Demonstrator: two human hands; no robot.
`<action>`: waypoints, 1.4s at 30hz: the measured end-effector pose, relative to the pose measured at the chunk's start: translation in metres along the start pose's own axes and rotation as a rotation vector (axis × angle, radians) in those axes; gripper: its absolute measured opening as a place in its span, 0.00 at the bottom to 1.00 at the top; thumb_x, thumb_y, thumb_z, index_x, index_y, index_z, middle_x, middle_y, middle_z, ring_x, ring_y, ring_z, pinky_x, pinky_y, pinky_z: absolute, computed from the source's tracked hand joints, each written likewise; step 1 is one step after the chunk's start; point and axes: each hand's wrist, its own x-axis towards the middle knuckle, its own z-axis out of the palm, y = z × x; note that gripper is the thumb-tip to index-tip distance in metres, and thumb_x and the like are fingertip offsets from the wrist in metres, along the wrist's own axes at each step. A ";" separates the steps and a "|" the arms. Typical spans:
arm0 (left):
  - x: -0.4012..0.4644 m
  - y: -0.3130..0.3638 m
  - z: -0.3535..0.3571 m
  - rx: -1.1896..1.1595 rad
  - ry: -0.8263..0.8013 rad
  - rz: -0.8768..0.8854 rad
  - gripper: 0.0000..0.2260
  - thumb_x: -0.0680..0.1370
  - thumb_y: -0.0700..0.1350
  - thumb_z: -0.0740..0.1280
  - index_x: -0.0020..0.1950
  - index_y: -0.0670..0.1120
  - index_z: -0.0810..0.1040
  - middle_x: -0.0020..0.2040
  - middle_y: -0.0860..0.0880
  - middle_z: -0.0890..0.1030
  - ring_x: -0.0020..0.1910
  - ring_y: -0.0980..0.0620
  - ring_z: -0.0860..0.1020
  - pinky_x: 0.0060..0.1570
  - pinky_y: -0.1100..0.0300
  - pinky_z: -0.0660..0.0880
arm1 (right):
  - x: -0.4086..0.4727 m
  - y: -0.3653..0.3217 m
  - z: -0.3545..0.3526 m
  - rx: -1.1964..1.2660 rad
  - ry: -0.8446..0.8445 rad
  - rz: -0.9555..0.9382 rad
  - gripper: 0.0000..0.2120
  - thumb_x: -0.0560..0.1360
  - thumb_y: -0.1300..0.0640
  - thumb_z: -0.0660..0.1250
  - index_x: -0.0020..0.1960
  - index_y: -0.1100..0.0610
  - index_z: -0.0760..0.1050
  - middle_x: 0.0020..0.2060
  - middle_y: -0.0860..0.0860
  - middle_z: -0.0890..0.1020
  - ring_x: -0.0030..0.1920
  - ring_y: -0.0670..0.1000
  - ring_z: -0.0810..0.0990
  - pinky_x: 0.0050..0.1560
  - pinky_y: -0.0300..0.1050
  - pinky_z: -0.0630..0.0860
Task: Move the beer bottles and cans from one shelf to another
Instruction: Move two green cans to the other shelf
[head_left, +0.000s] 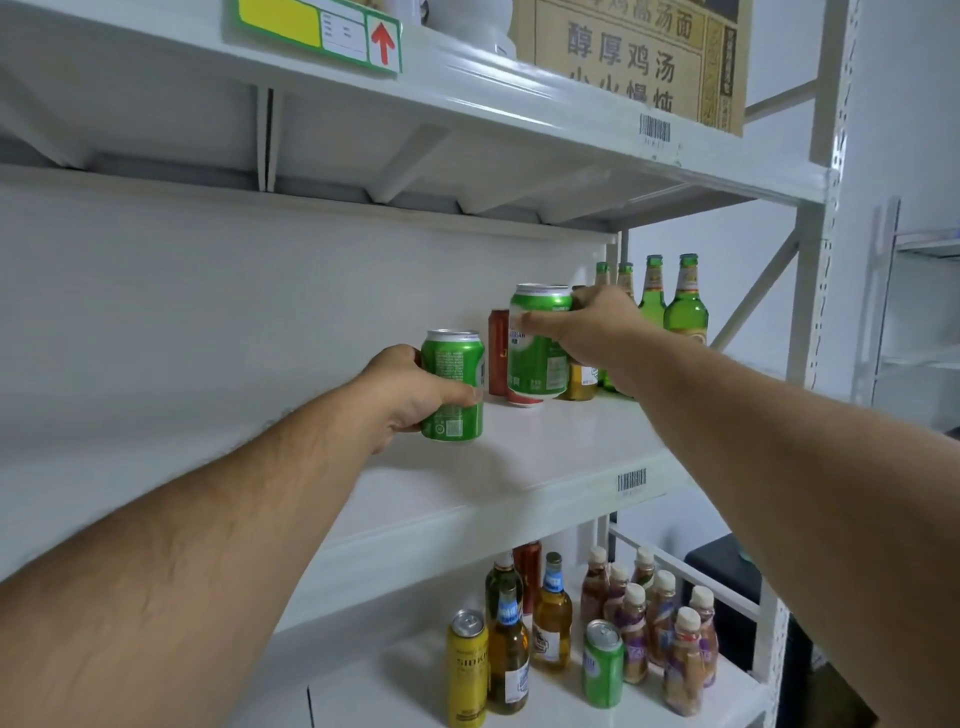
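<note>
My left hand (410, 395) grips a green can (453, 384) upright at the front of the middle shelf (545, 457). My right hand (587, 325) grips a second, taller green can (537, 343), held a little above the shelf board. Behind it stand a red can (497, 351), an amber bottle partly hidden by my hand, and several green beer bottles (685, 306) at the shelf's right end. On the lower shelf (395, 675) stand a yellow can (467, 667), a green can (602, 665) and amber beer bottles (551, 613).
Several small brown drink bottles (660, 618) crowd the right of the lower shelf. A cardboard carton (634, 57) and a white object sit on the top shelf. White uprights (826, 260) frame the right side; the left part of the middle shelf is bare.
</note>
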 end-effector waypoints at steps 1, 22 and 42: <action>0.003 -0.001 0.001 0.001 0.001 0.001 0.22 0.67 0.41 0.83 0.55 0.46 0.79 0.52 0.46 0.85 0.51 0.46 0.84 0.54 0.47 0.83 | 0.003 0.002 0.002 -0.006 -0.005 0.000 0.21 0.68 0.44 0.79 0.51 0.56 0.77 0.44 0.51 0.83 0.43 0.49 0.82 0.39 0.43 0.77; 0.074 -0.002 0.043 0.041 0.212 -0.089 0.21 0.66 0.40 0.83 0.54 0.45 0.80 0.51 0.45 0.87 0.50 0.44 0.86 0.55 0.45 0.83 | 0.110 0.046 0.018 0.044 -0.277 -0.073 0.17 0.70 0.44 0.76 0.48 0.53 0.74 0.46 0.53 0.82 0.46 0.55 0.82 0.51 0.52 0.79; 0.117 -0.004 0.040 0.124 0.351 -0.148 0.21 0.66 0.39 0.83 0.55 0.45 0.80 0.51 0.45 0.86 0.50 0.45 0.86 0.56 0.45 0.82 | 0.184 0.060 0.064 -0.010 -0.361 -0.118 0.26 0.69 0.41 0.77 0.57 0.57 0.76 0.46 0.53 0.81 0.40 0.52 0.79 0.40 0.46 0.72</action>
